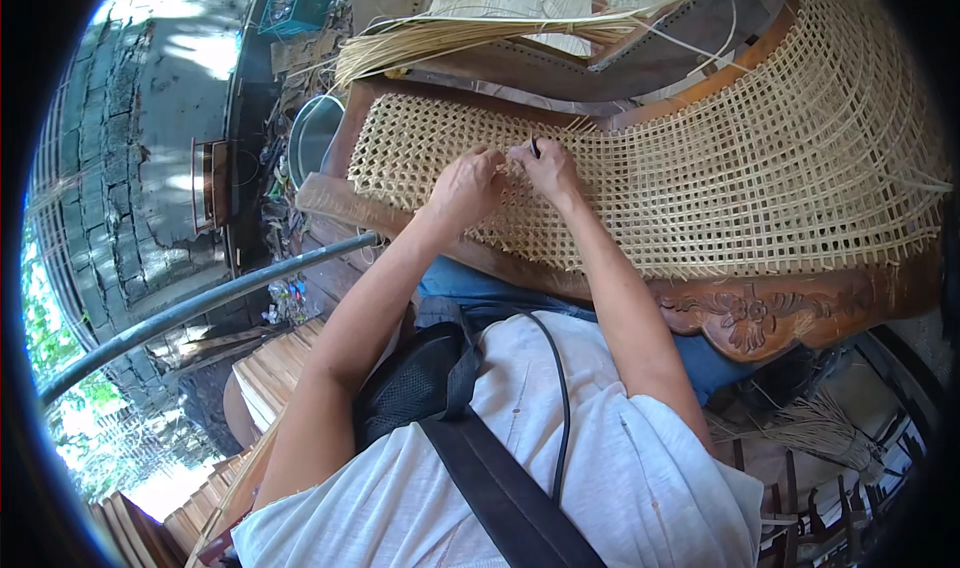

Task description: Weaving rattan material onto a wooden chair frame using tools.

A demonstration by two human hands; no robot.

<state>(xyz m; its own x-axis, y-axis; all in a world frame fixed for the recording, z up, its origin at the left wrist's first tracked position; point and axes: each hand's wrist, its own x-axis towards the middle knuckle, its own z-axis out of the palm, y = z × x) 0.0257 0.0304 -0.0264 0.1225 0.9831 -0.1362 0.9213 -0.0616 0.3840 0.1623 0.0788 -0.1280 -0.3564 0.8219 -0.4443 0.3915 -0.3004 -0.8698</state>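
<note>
A woven cane panel point(760, 183) fills a curved brown wooden seat frame point(340, 196) in front of me. My left hand point(466, 184) rests low over the panel's left part, its fingers pinched together at the weave. Close beside it, fingertips nearly meeting, my right hand point(550, 172) is closed around a small dark tool point(535, 148); only a short piece shows, so its kind is unclear. What my left fingertips pinch is hidden. Several loose cane ends point(580, 124) stick out near the panel's far edge, just beyond my right hand.
A bundle of long cane strands point(430, 48) lies across the far side. Behind it stands another wooden frame point(500, 68). A metal pole point(210, 290) slants in from the left, near a pale bucket point(312, 140). Stacked wooden pieces point(275, 373) sit at lower left.
</note>
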